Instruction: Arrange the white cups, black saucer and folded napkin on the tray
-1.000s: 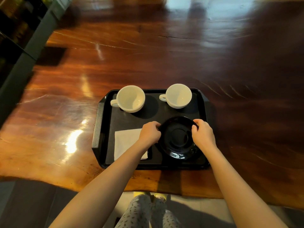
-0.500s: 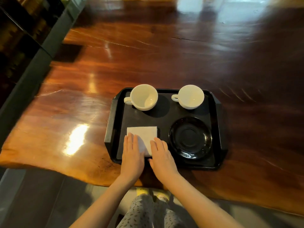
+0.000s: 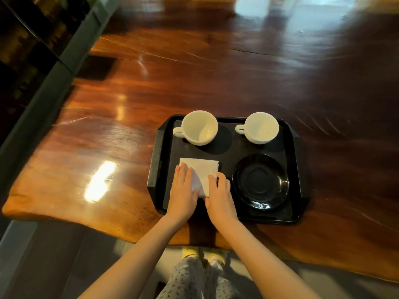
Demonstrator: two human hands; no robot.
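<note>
While flat, left hand [image 3: 183,193], right hand [image 3: 220,196] fingers extended, press napkin [image 3: 203,169].

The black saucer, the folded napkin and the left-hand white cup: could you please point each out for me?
black saucer [image 3: 260,181]: head view, on its central well.
folded napkin [image 3: 201,169]: head view, on its uncovered upper part.
left white cup [image 3: 199,127]: head view, on the inside of its bowl.
</note>
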